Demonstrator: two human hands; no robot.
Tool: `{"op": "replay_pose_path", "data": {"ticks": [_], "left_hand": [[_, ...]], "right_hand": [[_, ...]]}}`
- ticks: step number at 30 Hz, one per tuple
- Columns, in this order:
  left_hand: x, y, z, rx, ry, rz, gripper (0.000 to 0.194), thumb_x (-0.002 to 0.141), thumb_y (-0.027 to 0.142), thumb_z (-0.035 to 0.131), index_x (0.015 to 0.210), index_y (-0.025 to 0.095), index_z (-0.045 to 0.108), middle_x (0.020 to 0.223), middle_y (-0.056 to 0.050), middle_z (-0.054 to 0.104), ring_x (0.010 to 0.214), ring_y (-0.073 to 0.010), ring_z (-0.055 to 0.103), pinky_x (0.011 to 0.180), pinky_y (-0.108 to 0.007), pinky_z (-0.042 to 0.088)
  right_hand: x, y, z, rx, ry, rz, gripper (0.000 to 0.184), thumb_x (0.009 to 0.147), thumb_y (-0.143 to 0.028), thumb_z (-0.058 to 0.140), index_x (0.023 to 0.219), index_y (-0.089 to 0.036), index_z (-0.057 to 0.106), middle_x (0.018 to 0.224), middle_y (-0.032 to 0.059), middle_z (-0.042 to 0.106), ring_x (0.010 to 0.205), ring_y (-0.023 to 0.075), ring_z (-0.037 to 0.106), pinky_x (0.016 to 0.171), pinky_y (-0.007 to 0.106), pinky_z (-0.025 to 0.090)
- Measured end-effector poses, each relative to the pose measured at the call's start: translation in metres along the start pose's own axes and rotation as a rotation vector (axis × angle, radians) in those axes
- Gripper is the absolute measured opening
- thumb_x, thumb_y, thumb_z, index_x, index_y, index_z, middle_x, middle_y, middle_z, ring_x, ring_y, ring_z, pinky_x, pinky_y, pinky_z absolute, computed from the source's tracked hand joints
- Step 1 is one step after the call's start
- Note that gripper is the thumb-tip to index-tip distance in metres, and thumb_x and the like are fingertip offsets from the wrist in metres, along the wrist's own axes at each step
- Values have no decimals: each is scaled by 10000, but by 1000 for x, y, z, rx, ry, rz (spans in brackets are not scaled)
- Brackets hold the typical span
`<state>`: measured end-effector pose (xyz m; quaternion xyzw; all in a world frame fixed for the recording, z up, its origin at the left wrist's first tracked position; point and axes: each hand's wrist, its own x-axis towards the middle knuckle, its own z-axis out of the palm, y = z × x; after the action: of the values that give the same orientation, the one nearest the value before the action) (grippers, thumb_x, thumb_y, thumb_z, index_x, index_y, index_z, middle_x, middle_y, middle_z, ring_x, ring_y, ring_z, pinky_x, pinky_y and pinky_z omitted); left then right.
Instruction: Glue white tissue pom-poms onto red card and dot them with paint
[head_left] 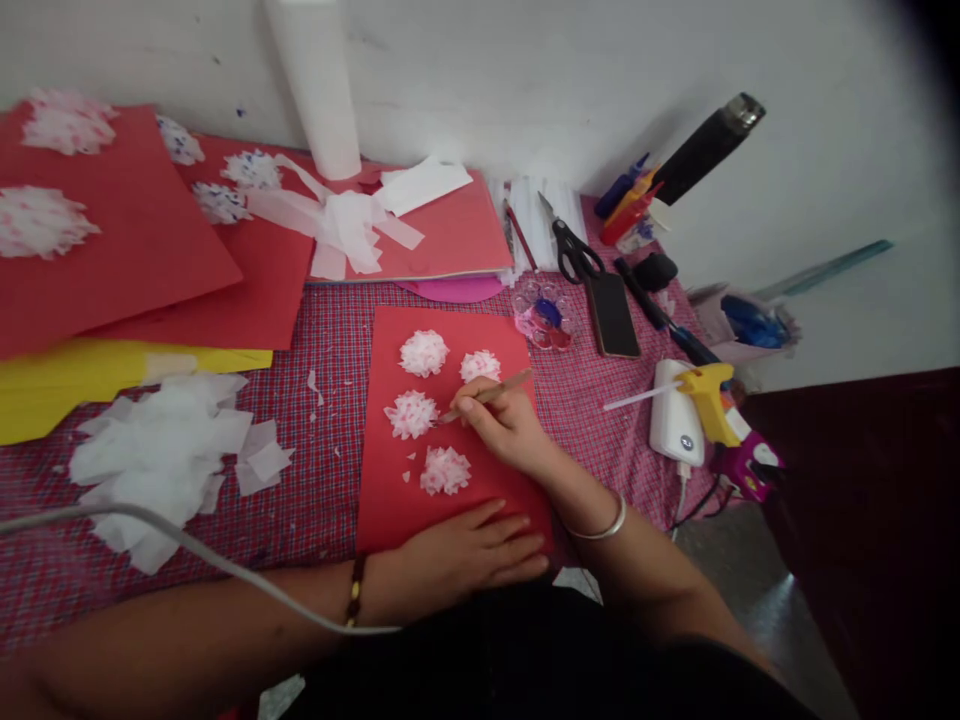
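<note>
My right hand (501,420) pinches a thin brush (496,390), its tip at the edge of a pink-dotted white paper flower (412,414). Three more such flowers stand on the same red sheet (390,340): one above (424,353), one below (445,470), and one at the upper right (480,366), partly behind the brush hand. My left hand (471,555) lies flat with fingers spread on the sheet's lower edge, holding nothing. Just past the sheet's upper right corner sits a clear palette (541,314) with pink and blue paint.
White tissue squares (161,450) are heaped at the left. A grey cable (187,545) crosses above my left forearm. Scissors (571,245), a phone (613,315), paint bottles (634,205) and a yellow glue gun (709,400) stand right. Red sheets with flowers (142,240) lie upper left.
</note>
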<state>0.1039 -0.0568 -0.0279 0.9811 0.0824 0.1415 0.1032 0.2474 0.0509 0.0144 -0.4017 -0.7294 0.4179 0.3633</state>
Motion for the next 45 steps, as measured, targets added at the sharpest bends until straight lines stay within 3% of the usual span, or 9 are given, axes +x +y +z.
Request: {"op": "replay_pose_path", "data": {"ticks": [5,11,15,20,27,34,41,45], "left_hand": [[3,0,-18,-76,-49,-12,489,973,182,454,1460,144,433,1465,-82,546,1343,-203,468,1138,-394,321],[2,5,-23,-85,-83,-14,464,990,243,433,1439,129,463,1507,-81,511,1402,-221,412,1168,-419,265],[2,4,-27,-93,-116,-24,472,997,221,399,1460,132,438,1536,-50,481,1424,-213,376,1185,-408,240],[4,5,-31,-108,-138,-54,494,979,211,442,1470,150,432,1547,-54,467,1441,-196,358,1198,-402,242],[6,15,-25,-62,-146,-88,533,952,190,469,1478,135,410,1545,-63,470,1451,-221,335,1209,-430,205],[-1,34,-7,178,-133,-117,509,1018,242,351,1512,121,362,1572,-69,427,1433,-317,333,1151,-537,219],[-2,32,-7,162,-112,-114,496,1023,237,332,1506,135,377,1580,-42,416,1423,-290,341,1143,-518,224],[-1,29,-11,125,-101,-111,493,1022,246,347,1503,142,381,1592,-40,397,1417,-275,351,1146,-501,230]], "right_hand": [[0,1,0,59,-41,-6,276,977,-346,503,829,-191,677,889,47,721,755,131,675,715,274,542],[1,1,-9,-3,120,-27,313,988,-391,481,802,-195,638,747,14,661,645,120,608,643,261,500],[2,4,-6,-7,-19,-73,286,985,-374,482,834,-192,644,846,31,687,730,137,626,684,273,498],[0,-6,-5,37,37,-89,325,993,-400,447,795,-193,601,746,3,645,638,113,563,629,254,454],[-7,-25,0,-150,-273,-181,286,983,-283,451,743,-194,579,684,-3,604,605,117,529,618,262,424],[-7,-28,-4,-185,-192,-183,274,982,-297,463,770,-194,602,796,24,676,679,128,588,662,264,441],[-14,-32,-6,-224,-419,-319,155,903,-165,530,779,-199,616,738,6,662,672,130,590,645,250,436],[-14,-35,-10,-222,-384,-282,173,948,-213,504,832,-178,628,783,25,668,707,133,586,686,259,447]]}}
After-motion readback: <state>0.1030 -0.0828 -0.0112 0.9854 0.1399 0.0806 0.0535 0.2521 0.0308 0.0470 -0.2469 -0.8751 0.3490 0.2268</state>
